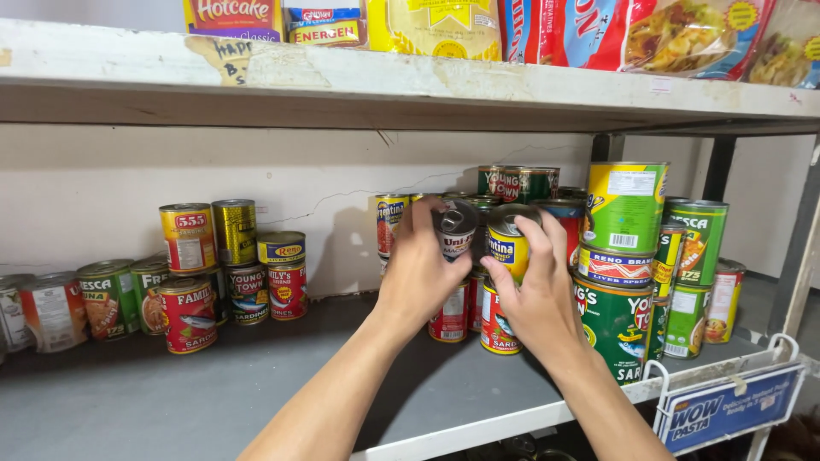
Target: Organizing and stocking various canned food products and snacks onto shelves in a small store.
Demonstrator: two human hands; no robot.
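- Left hand: fingers curled round a small dark tin can with a silver pull-tab lid, held tilted, lid toward the camera, above the grey shelf.
- Right hand: grasps a small yellow-and-blue tin can, also tilted, just beside the dark one.
- Both cans sit in front of a stack of green, yellow and red tins at the shelf's right end.
- Open shelf surface lies left of the arms, up to a cluster of red and gold tins by the wall.
- Shelf front edge: white, with a blue hanging sign holder at right.
- Upper shelf board: carries packets.
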